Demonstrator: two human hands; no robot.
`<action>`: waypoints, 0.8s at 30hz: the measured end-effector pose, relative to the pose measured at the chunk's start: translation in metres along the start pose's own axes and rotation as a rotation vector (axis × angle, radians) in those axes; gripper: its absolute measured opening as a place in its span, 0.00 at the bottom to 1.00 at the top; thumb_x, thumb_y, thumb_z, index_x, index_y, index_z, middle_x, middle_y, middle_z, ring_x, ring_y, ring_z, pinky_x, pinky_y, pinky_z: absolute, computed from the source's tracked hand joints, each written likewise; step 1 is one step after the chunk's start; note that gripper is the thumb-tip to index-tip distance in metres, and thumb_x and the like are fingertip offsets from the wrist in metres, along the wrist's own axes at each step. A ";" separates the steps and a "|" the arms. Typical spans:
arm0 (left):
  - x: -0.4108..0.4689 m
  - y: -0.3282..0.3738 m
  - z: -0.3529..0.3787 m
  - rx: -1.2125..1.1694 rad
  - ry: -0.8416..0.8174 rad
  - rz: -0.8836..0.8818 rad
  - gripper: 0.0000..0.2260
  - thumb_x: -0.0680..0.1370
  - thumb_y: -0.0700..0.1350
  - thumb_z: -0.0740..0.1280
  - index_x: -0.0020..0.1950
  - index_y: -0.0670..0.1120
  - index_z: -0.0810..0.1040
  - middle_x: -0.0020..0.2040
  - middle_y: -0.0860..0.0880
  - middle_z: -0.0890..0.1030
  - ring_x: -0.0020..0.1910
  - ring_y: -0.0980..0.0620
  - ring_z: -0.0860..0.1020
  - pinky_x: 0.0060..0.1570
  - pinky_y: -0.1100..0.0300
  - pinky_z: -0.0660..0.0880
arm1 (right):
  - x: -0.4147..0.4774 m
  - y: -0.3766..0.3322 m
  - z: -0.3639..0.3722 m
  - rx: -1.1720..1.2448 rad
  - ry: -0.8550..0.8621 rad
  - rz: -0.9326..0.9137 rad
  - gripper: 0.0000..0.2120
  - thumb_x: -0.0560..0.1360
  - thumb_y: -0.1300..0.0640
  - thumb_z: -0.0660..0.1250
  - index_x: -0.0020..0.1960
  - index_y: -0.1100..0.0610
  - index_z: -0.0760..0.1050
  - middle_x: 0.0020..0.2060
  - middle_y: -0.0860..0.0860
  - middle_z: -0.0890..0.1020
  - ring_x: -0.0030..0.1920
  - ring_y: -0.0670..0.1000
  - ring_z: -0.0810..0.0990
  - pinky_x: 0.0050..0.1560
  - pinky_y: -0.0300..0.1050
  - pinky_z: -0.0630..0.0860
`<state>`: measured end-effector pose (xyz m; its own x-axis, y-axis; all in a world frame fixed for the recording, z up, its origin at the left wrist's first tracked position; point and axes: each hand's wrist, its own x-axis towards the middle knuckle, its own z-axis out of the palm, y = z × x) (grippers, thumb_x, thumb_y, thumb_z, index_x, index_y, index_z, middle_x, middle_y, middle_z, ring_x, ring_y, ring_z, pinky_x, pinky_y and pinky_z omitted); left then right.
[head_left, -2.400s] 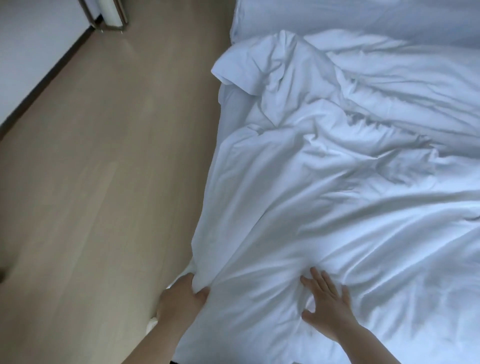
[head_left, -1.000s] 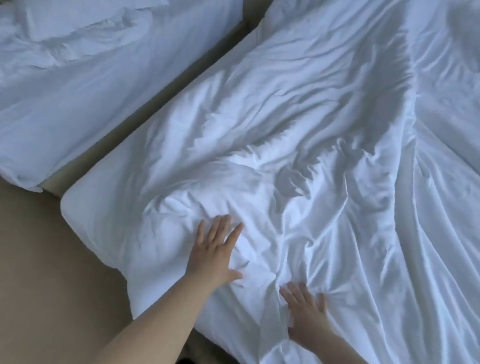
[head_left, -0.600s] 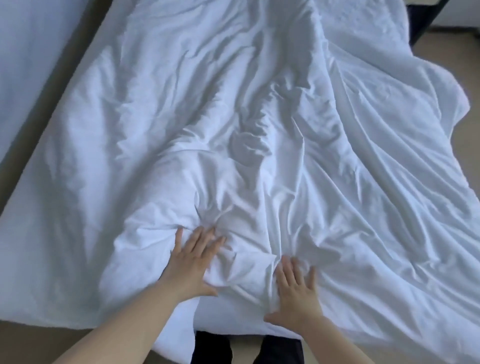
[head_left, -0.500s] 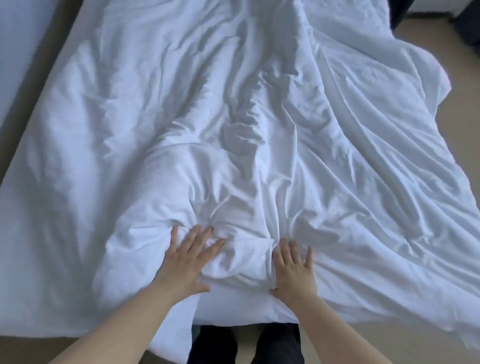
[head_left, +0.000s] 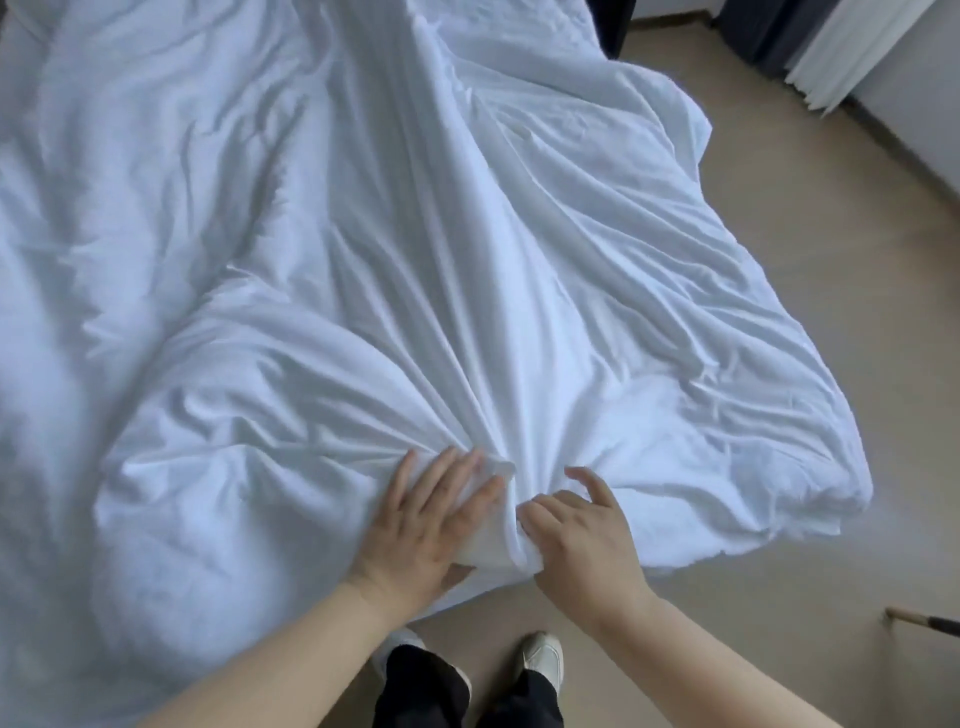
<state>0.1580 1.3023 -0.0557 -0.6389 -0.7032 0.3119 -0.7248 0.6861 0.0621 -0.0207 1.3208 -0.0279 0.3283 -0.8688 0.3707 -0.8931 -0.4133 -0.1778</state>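
My main worry is the side at three o'clock. There the duvet (head_left: 467, 260) hangs off the bed, which is hidden beneath it, and sags toward the floor (head_left: 779, 597). I judge that a hard tug from the near edge could slide more of its weight over and onto the floor.

The bunch gathered between my hands is the other risk. Pulling on that one knot of cloth could drag the cover while the filling stays lumped, and deepen the creases fanning out toward twelve o'clock.

The right hand (head_left: 576, 535) has its grip closed, with fingers curled into the bunch to pinch a fold and the index finger lifted free. The left hand (head_left: 431, 519) has its grip spread, fingers straight and pressed flat on the cloth at nine o'clock of the bunch. If that palm slips, nothing anchors the hem.

The duvet's near hem lies at six o'clock, just above my shoes (head_left: 543, 657). It is white and matte, cotton by the look, soft and puffy, with long radiating folds and a thick rolled edge.
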 end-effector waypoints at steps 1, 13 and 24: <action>0.002 0.009 0.007 0.000 -0.029 -0.004 0.39 0.59 0.49 0.69 0.69 0.45 0.63 0.57 0.46 0.77 0.57 0.50 0.72 0.59 0.53 0.64 | -0.013 0.008 0.002 -0.017 -0.084 -0.012 0.15 0.59 0.61 0.51 0.29 0.53 0.76 0.20 0.44 0.73 0.22 0.48 0.75 0.60 0.46 0.60; 0.018 0.039 0.049 0.086 -0.203 0.085 0.48 0.56 0.36 0.69 0.74 0.48 0.55 0.63 0.41 0.71 0.54 0.45 0.72 0.56 0.52 0.63 | -0.151 0.157 -0.023 0.652 0.143 1.756 0.36 0.73 0.53 0.68 0.74 0.59 0.54 0.73 0.58 0.59 0.73 0.57 0.58 0.71 0.51 0.56; 0.053 0.089 0.093 -0.106 -0.247 0.156 0.37 0.45 0.37 0.73 0.54 0.47 0.69 0.43 0.49 0.84 0.45 0.55 0.70 0.57 0.63 0.60 | -0.097 0.280 0.000 0.770 0.352 1.943 0.27 0.73 0.57 0.66 0.69 0.63 0.63 0.63 0.59 0.71 0.62 0.60 0.72 0.61 0.51 0.71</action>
<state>0.0360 1.3085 -0.1214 -0.7932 -0.6028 0.0859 -0.5904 0.7959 0.1342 -0.3032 1.2897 -0.1134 -0.7735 -0.1825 -0.6069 0.3682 0.6500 -0.6647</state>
